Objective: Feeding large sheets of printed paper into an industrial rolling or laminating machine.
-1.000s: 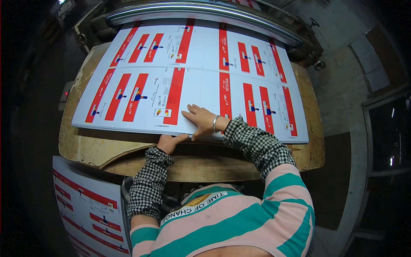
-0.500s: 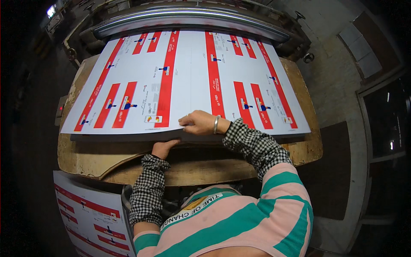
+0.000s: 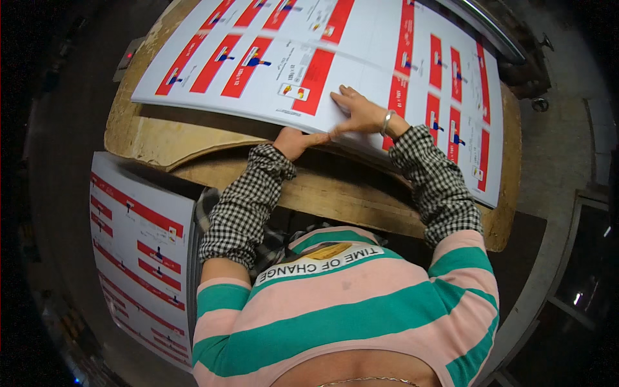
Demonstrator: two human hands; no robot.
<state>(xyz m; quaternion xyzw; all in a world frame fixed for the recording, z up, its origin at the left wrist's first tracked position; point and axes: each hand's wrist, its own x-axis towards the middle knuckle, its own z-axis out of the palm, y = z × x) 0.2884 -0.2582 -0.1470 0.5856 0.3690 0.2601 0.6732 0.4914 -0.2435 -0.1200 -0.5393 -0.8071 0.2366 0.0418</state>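
Note:
A stack of large white printed sheets (image 3: 361, 58) with red blocks lies on a worn wooden table (image 3: 161, 138). My right hand (image 3: 361, 113) rests flat on the top sheet near its front edge, fingers spread, a metal bangle on the wrist. Under that edge my left hand (image 3: 295, 142) curls its fingers around the front edge of the sheets. Both sleeves are black-and-white checked.
A second pile of the same printed sheets (image 3: 138, 251) sits low at my left. A metal roller and machine parts (image 3: 509, 45) run along the table's far right. Dark floor surrounds the table, with a window frame (image 3: 580, 258) at the right.
The view has swung so the sheets now lie tilted toward upper left. Both hands stay at the front edge of the stack, the left still under it, the right on top.

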